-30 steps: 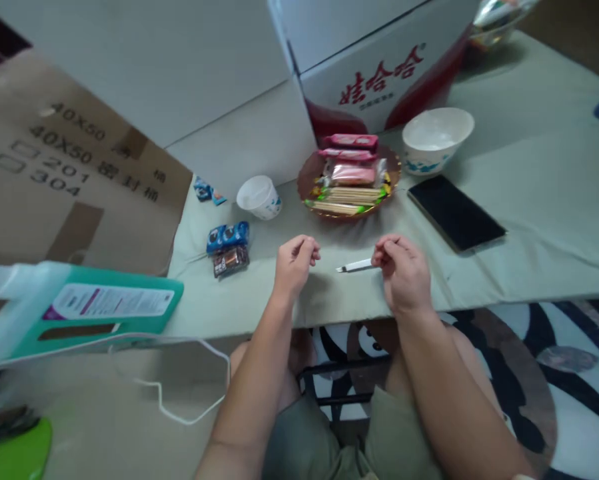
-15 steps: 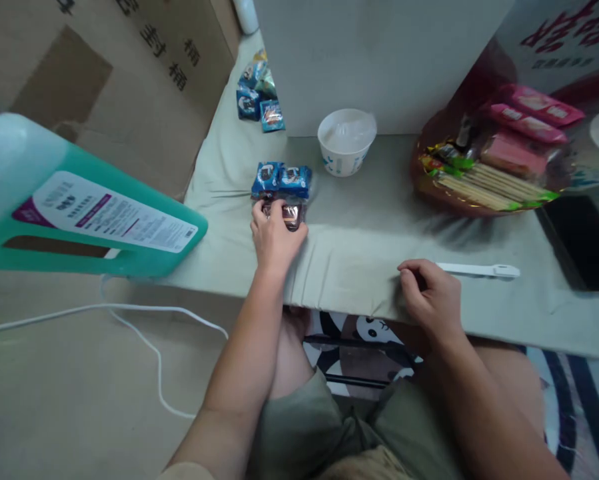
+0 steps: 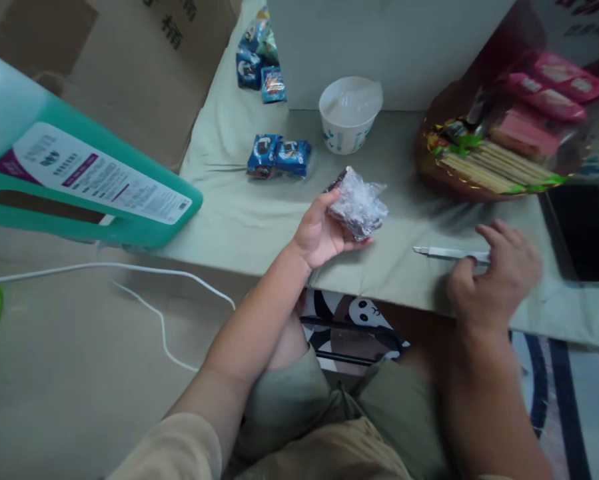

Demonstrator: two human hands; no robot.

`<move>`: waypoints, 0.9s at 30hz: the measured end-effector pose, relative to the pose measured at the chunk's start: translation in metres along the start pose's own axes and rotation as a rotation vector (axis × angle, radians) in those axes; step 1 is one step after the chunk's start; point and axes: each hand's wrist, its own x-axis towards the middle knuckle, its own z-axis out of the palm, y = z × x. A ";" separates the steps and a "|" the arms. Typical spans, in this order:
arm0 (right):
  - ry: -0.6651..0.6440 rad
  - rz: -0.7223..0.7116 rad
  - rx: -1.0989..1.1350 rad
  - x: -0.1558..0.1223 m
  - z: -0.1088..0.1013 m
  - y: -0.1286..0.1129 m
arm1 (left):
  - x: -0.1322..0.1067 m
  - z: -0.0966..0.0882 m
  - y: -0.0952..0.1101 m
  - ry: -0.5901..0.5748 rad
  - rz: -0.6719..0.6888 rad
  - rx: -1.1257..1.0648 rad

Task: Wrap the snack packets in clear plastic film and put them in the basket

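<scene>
A brown plastic-wrapped packet (image 3: 358, 203) is held up over the table in my left hand (image 3: 322, 233). Its crinkled clear wrapping faces up, with my thumb at its left side and my fingers under it. Low over a slim white utility knife (image 3: 442, 253) is my right hand (image 3: 502, 277), a little blurred, thumb and fingers apart. It covers the knife's right end; the pointed tip shows at the left. Whether the hand touches the knife, I cannot tell. Two blue snack packets (image 3: 279, 155) lie behind my left hand.
A paper bowl (image 3: 348, 120) stands before a white box (image 3: 394, 47). Snacks fill a brown basket (image 3: 472, 190) at right, near a black phone (image 3: 586, 233). At left is a large jug of green liquid (image 3: 144, 180). More blue packets (image 3: 252, 70) lie at the back left.
My left hand has lifted the brown packet from in front of the blue packets and brought it right. My right hand has moved right over the knife and its fingers have spread.
</scene>
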 end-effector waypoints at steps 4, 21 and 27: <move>-0.225 0.204 -0.089 0.004 -0.001 0.023 | 0.020 0.007 -0.012 0.072 0.089 0.059; -0.211 0.264 0.712 0.018 0.005 -0.028 | 0.040 0.036 -0.054 -0.074 -0.018 -0.029; -0.170 0.362 1.017 0.020 0.007 -0.034 | 0.040 0.036 -0.064 -0.153 0.118 0.192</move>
